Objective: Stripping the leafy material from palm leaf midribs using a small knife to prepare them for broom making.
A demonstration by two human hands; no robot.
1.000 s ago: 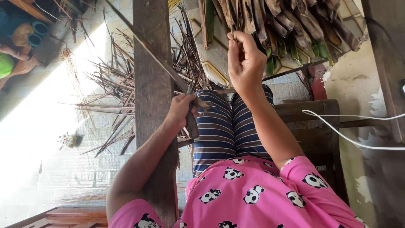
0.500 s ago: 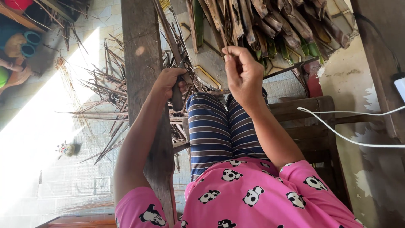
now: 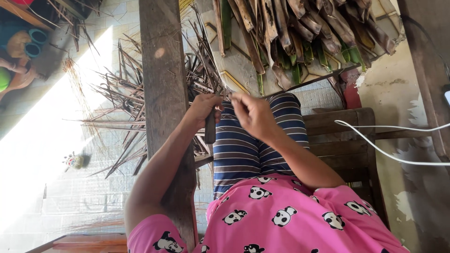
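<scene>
- We see our left hand (image 3: pixel 202 108) near the middle of the frame, fingers wrapped tight around a dark knife handle (image 3: pixel 210 130) that points down toward the lower edge
- Our right hand (image 3: pixel 251 115) sits just beside it, thumb and fingers pinched together on what looks like a thin leaf strip (image 3: pixel 224 95); the strip is too slim for us to follow far
- The two hands are close together, above the striped knee (image 3: pixel 243 150) at frame centre
- We judge the step in hand to be stripping or scraping a leaf rib against the blade; the next move would call for a steady pull with the pinch kept firm and the blade held still
- A heap of dry stripped ribs (image 3: pixel 126 112) lies on the tiled floor at centre left, behind the upright wooden post (image 3: pixel 161 93)
- A bundle of brown and green palm leaves (image 3: pixel 300 37) lies across the upper middle of the frame
- We find no packages, labels or signs; a white cable (image 3: pixel 389 152) crosses the wooden bench (image 3: pixel 337 136) at the right, and blue cups (image 3: pixel 35 42) stand at upper left
</scene>
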